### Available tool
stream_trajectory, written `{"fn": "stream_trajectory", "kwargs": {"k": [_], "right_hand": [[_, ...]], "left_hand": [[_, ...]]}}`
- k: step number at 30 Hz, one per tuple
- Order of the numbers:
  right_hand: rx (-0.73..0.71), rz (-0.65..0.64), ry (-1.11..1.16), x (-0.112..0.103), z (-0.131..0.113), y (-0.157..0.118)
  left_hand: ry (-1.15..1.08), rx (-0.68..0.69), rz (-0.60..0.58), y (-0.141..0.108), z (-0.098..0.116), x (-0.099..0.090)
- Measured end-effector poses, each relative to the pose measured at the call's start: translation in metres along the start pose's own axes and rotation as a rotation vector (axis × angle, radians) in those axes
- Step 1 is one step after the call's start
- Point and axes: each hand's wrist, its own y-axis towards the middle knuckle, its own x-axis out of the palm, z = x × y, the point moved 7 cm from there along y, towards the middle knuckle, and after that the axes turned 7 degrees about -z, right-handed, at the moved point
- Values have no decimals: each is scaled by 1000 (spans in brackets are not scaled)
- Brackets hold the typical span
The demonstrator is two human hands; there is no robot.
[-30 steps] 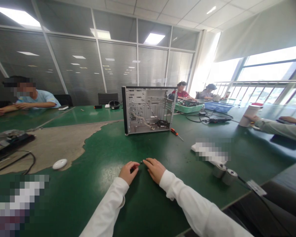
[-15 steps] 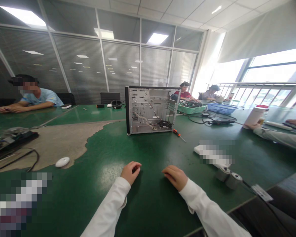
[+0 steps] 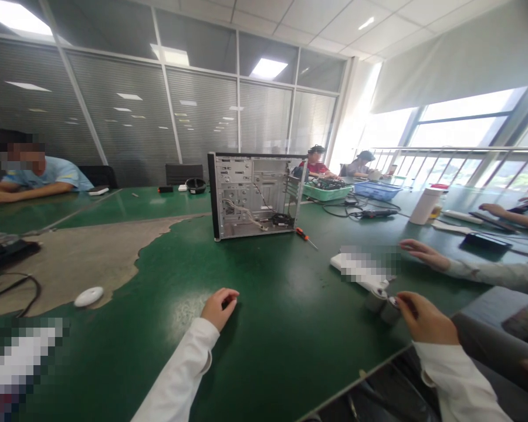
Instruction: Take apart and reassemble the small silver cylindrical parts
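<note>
My left hand point(image 3: 220, 309) rests on the green table point(image 3: 255, 351) with its fingers curled and thumb near the fingertips, nothing visible in it. At the right, my right hand point(image 3: 426, 317) reaches to two grey metal cylinders point(image 3: 377, 300); its fingertips are at the top of the nearer one, and whether they grip it is hard to tell. Beyond both hands stands an open computer case point(image 3: 257, 196), its bare metal inside showing cables and a dark fan. An orange and black screwdriver point(image 3: 307, 237) lies by its lower right corner.
A white power strip point(image 3: 361, 271) lies beside the cylinders. Another person's hand point(image 3: 425, 253) reaches in above it from the right. Green point(image 3: 328, 192) and blue point(image 3: 376, 190) baskets stand behind. A white oval object point(image 3: 88, 296) lies at left. A white bottle point(image 3: 426, 206) stands at right.
My right hand has moved right, from the table to the cylinders. The view has turned a little right. A person's hand has left the white bottle, and a hand now extends over the table.
</note>
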Motion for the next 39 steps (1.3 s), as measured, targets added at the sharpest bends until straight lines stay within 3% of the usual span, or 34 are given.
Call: {"fn": "stream_trajectory", "kwargs": {"k": [9, 18, 26, 31, 36, 39], "right_hand": [[62, 54, -37, 1, 8, -1], [-3, 37, 1, 4, 5, 0], [-78, 134, 43, 11, 3, -12], [-144, 4, -112, 28, -3, -2], [-141, -382, -254, 47, -11, 22], [-161, -477, -292, 47, -19, 33]], "left_hand": [[16, -12, -11, 1, 1, 0], [51, -6, -18, 2, 2, 1], [49, -10, -25, 1, 1, 1], [55, -10, -26, 1, 1, 2], [59, -19, -29, 2, 0, 2], [62, -22, -33, 2, -1, 2]]}}
